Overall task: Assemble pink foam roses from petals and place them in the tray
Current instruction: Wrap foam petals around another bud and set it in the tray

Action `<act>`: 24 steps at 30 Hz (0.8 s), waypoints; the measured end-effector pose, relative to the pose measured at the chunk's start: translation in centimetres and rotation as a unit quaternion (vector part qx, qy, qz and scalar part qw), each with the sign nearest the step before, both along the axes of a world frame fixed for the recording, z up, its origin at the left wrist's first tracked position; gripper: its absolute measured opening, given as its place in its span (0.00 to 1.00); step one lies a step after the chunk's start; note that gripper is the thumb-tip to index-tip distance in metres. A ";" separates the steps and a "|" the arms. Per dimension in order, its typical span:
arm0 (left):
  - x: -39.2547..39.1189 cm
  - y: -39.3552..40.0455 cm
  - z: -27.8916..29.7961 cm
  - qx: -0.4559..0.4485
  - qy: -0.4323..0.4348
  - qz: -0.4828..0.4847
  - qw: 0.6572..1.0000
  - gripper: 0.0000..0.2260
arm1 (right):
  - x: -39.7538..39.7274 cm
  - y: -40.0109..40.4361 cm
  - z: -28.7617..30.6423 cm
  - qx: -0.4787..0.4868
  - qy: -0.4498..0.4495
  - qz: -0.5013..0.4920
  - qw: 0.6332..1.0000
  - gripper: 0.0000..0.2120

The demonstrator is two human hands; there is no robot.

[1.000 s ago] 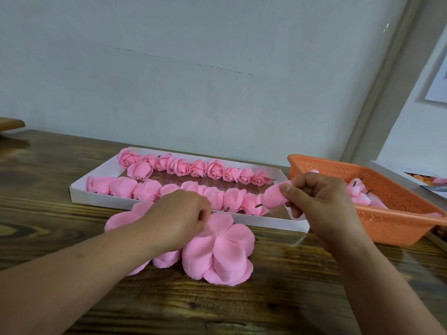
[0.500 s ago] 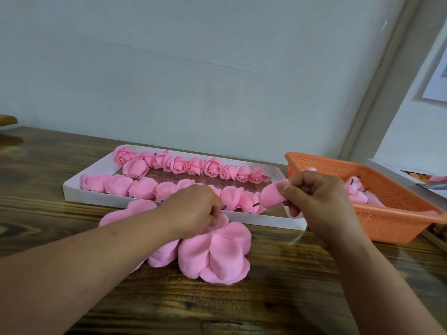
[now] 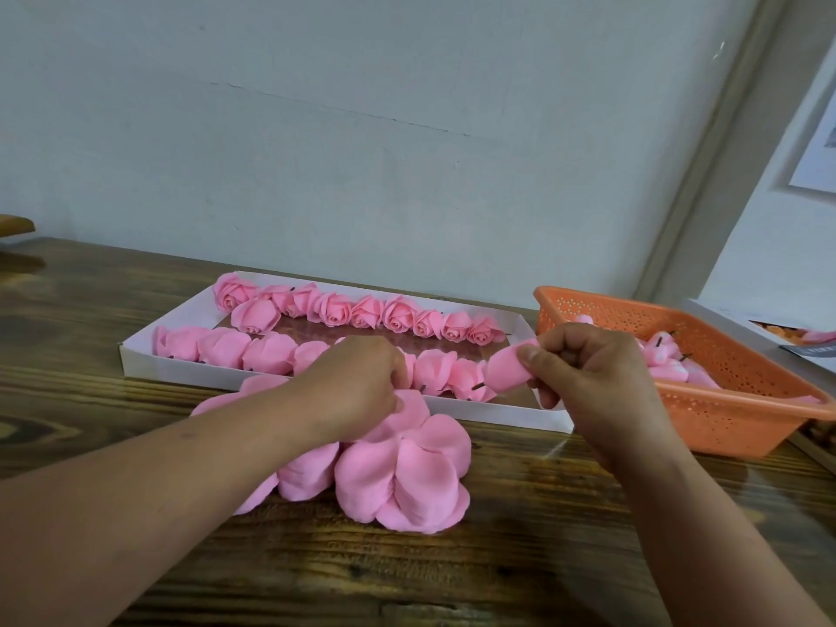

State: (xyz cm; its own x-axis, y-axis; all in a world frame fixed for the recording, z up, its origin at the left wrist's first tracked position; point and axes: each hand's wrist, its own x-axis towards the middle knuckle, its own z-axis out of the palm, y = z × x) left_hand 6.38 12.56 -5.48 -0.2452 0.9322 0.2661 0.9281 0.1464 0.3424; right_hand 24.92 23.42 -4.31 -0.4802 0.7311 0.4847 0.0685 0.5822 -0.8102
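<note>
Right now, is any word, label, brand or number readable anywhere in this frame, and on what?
None can be read.
Sheet on the wall: cut off at the frame edge, its print too blurred to read.
Printed paper behind the orange basket: too small and blurred.
White tray, pink petals and table: no text visible.

Craft workroom: wooden table (image 3: 520, 558), rose tray (image 3: 149, 362), basket (image 3: 746, 400).
</note>
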 end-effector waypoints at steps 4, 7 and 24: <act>0.2 -0.3 0.2 0.015 -0.011 -0.002 1.000 0.10 | -0.1 -0.1 0.0 -0.003 0.000 0.001 1.000 0.07; 0.2 -0.3 0.3 0.028 0.007 -0.017 0.999 0.16 | -0.1 -0.2 0.0 -0.001 0.003 0.004 1.000 0.07; 0.4 -1.4 2.1 -0.002 -0.195 -0.022 0.981 0.07 | 0.0 -0.5 0.1 0.017 0.037 0.004 0.999 0.06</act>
